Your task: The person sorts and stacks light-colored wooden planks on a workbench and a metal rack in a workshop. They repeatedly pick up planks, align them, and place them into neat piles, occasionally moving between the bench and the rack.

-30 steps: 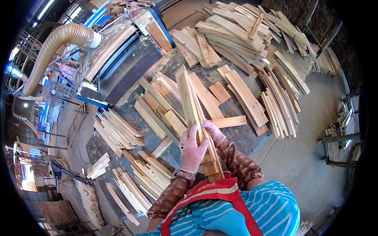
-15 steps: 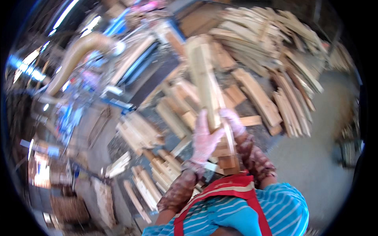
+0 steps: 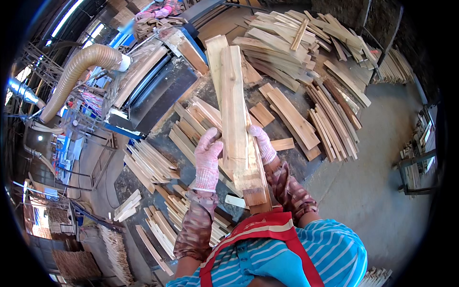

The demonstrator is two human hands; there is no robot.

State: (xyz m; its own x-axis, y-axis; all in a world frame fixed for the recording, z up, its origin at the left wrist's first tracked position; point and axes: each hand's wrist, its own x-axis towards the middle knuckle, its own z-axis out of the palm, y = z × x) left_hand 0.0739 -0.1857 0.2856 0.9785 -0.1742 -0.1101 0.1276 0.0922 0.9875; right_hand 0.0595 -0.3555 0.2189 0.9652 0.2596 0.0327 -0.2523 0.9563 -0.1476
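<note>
A long pale wooden board [image 3: 233, 105] lies lengthwise in front of me, on top of other boards stacked toward my apron. My left hand [image 3: 207, 160], in a pinkish-white knit glove, is at the board's left edge, its fingers loosely bent and apart, not wrapped round the wood. On the opposite side, my right hand [image 3: 263, 143], gloved alike, grips the edge of the boards, its fingertips partly hidden. Under the long board's near end, a shorter board [image 3: 251, 181] shows. Another long board [image 3: 216, 60] sticks out behind it on the left.
A dark machine bed with a roller [image 3: 167, 91] stands at the far left, beside a ribbed tan hose [image 3: 79, 71]. A big plank pile [image 3: 277, 43] lies at the far right. Strip bundles [image 3: 150, 162] spread over the left of the table. Another person's gloved hand [image 3: 162, 12] shows at the top.
The view has steadied and shifted. My left hand has loosened from across the board to its left edge, and the board's near end has come down closer to me over the stack.
</note>
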